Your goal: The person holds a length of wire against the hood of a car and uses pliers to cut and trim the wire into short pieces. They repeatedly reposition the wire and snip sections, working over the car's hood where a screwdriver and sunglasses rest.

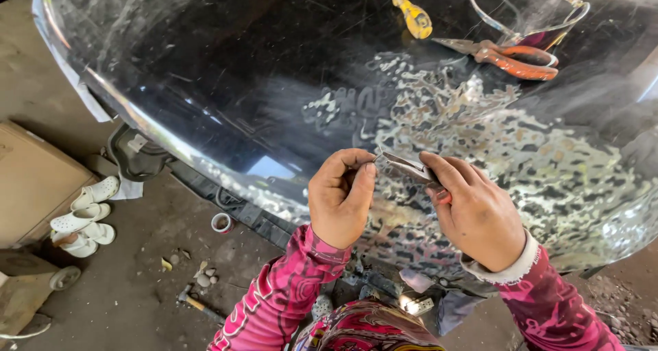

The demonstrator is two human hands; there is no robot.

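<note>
At frame centre my left hand (340, 199) and right hand (474, 210) pinch a small strip (404, 166) between fingertips, above the glossy black panel (226, 90); pliers (517, 57) and screwdriver (415, 15) rest upper right, within reach

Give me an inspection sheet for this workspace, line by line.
Surface: glossy black car panel, dusty and reflective.
Job's things: small metal tool pinched between both hands above the panel.
Clutter: yellow screwdriver, orange pliers, clear glasses lying on the panel.
Grippers: left hand and right hand, fingers closed on the tool.
Cables: nothing seen.
Surroundings: dirt floor, white sandals, tape roll, hammer, cardboard box.
</note>
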